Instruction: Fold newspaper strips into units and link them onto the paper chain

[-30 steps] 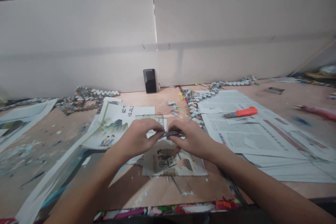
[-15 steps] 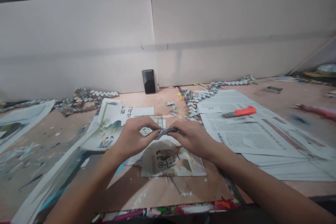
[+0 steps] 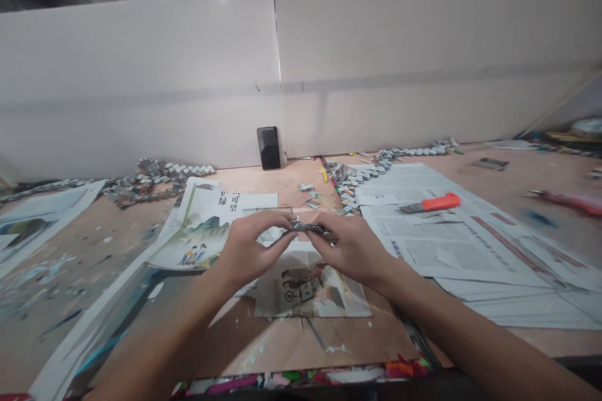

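Note:
My left hand (image 3: 251,247) and my right hand (image 3: 350,247) meet over the table's middle. Both pinch a small folded strip of printed paper (image 3: 308,227) between thumbs and fingertips. The strip is grey and narrow, held a little above the table. Under the hands lies a cut newspaper piece with a drawing (image 3: 308,291), and behind it a page with a landscape picture and large characters (image 3: 211,219).
An orange utility knife (image 3: 433,203) lies on spread newspaper sheets (image 3: 470,250) at the right. Chains of folded paper links (image 3: 155,172) run along the white board wall (image 3: 282,75), and loose folded bits (image 3: 348,191) lie nearby. A black phone (image 3: 268,147) leans against the wall.
The hands have come closer together and risen slightly. The paper strip, bent upward half a second ago, is now pressed flatter between both pinches.

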`<state>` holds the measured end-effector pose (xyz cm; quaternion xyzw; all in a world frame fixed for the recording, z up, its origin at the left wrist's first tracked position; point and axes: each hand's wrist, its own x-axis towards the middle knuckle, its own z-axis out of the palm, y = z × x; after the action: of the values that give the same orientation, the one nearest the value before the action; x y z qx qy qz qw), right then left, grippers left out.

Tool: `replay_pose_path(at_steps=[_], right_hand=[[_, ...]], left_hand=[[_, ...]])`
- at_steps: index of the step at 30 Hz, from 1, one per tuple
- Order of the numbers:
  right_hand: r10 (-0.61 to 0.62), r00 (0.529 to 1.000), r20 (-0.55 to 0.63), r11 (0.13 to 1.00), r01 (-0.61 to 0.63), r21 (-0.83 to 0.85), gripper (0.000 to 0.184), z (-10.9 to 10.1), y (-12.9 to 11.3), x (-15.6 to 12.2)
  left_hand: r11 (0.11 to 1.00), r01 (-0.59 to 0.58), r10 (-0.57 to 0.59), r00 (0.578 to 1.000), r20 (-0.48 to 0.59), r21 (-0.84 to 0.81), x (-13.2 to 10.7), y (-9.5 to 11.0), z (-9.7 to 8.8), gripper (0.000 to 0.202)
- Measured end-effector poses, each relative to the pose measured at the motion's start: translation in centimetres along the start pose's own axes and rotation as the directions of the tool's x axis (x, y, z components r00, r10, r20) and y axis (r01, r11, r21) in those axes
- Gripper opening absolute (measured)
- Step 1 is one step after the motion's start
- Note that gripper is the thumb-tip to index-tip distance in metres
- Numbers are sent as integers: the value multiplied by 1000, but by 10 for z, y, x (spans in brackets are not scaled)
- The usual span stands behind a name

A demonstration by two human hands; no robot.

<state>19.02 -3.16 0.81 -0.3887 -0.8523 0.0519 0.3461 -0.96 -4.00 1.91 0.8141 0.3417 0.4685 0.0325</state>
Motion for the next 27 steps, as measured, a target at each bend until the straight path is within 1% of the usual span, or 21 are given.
replay_pose_path(at_steps=[2,4,7,10,13,15,17,19,21,24,27], right_hand=[[-31,999,-16,999,30,-33,14,2,1,-1],[-53,998,-26,997,51,-56,14,3,2,-2],[-69,997,-33,997,68,-31,15,5,4,-3],[-85,996,-25,996,86,22,18,5,4,-1],[-79,997,10,995,78,65,21,3,3,1],[-69,997,40,994,66,85,20,1,2,3],[-61,996,69,993,53,107,19,-1,2,4],[-41,995,95,992,29,127,19,-3,3,5],[-11,992,122,990,-7,144,20,-4,4,5],[28,987,156,982,-56,180,19,-4,4,6],[50,984,172,976,-85,202,21,-5,0,7]], left_hand=[[1000,6,-5,999,-33,28,-1,0,2,6],[998,44,-43,999,-27,35,-2,-1,4,9],[993,114,-115,992,46,28,-1,-1,3,11],[983,179,-182,977,108,36,1,0,-1,12],[964,265,-264,955,135,5,3,2,-6,10],[943,331,-324,937,129,-41,3,4,-7,8],[907,408,-395,910,128,-101,4,6,-7,7],[874,466,-447,882,149,-136,4,6,-6,9],[865,483,-459,870,180,-133,5,6,-6,8],[872,478,-451,868,205,-104,6,5,-5,9],[884,462,-447,879,167,-63,5,6,-5,9]])
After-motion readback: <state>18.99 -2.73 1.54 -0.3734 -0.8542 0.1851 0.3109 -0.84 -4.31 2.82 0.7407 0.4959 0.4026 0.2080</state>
